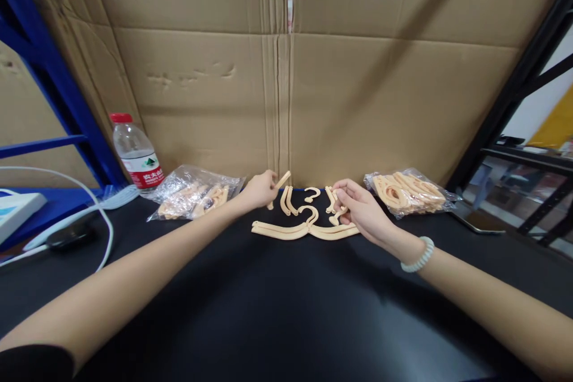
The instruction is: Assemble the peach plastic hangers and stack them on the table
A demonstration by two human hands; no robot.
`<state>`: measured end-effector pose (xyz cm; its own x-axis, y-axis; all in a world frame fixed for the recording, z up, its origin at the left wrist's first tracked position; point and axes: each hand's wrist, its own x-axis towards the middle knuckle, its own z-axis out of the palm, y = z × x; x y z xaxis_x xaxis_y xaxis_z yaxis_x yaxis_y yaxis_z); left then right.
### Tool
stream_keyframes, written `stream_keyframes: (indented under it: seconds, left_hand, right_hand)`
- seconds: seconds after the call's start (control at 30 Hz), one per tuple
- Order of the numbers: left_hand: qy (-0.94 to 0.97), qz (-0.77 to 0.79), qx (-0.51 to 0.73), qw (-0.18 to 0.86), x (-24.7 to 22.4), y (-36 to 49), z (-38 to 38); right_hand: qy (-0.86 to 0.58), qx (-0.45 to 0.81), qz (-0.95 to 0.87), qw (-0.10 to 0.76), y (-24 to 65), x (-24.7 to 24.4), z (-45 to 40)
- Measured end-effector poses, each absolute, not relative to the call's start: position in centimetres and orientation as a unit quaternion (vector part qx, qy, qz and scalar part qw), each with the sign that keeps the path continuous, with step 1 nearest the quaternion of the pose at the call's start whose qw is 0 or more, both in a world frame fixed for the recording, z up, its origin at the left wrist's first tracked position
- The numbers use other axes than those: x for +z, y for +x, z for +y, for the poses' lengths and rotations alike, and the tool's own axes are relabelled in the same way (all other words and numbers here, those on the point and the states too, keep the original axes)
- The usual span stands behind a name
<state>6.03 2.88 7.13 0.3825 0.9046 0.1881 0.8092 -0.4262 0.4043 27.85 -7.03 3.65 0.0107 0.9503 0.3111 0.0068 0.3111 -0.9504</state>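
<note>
Beige pieces of what look like folding clothes hangers lie on the black table. My left hand [262,190] is closed on a beige hanger arm [283,179], which sticks out past the fingertips. Near the right end of the layout, my right hand [358,206] pinches a small beige hanger piece [339,215]; the fingers hide part of it. Between the hands lie a pair of short arms [289,200], a loose hook [312,194] and a larger hanger [282,231] with long curved arms and a hook in the middle. More short arms [330,199] lie beside my right fingers.
Clear plastic bags of beige parts lie at left [192,194] and right [409,192]. A red-capped water bottle [139,155] stands behind the left bag. A phone-like flat object [478,222], a white cable [110,233] and a black adapter [71,237] lie farther out. Cardboard [403,101] walls the back.
</note>
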Motion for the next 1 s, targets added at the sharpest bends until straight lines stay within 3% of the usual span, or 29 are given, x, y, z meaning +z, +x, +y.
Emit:
stream_keyframes:
  seconds: [0.17,0.23,0.33,0.6,0.77,1.0]
  left_hand:
    - [0.827,0.406,0.248,0.3,5.4,5.8,-3.9]
    - [0.748,0.303,0.334,0.487,3.9,5.9,-6.2]
    - [0.667,0.255,0.365,0.597,2.1,5.9,-8.4]
    - [0.579,0.296,0.44,0.619,1.4,6.3,-9.4]
    - [0.591,0.274,0.403,0.643,0.9,6.2,-9.3]
    - [0.603,0.285,0.399,0.63,1.1,6.1,-9.3]
  right_hand:
    - [-0.404,0.479,-0.502,0.596,26.2,3.2,-9.3]
    - [-0.399,0.477,-0.51,0.594,25.7,3.1,-9.8]
    - [-0.385,0.477,-0.53,0.587,25.5,3.0,-10.4]
    - [-0.376,0.479,-0.584,0.537,25.6,1.9,-10.7]
    - [-0.365,0.522,-0.57,0.518,25.0,1.6,-11.2]
    - [-0.378,0.478,-0.532,0.587,25.0,2.0,-11.6]
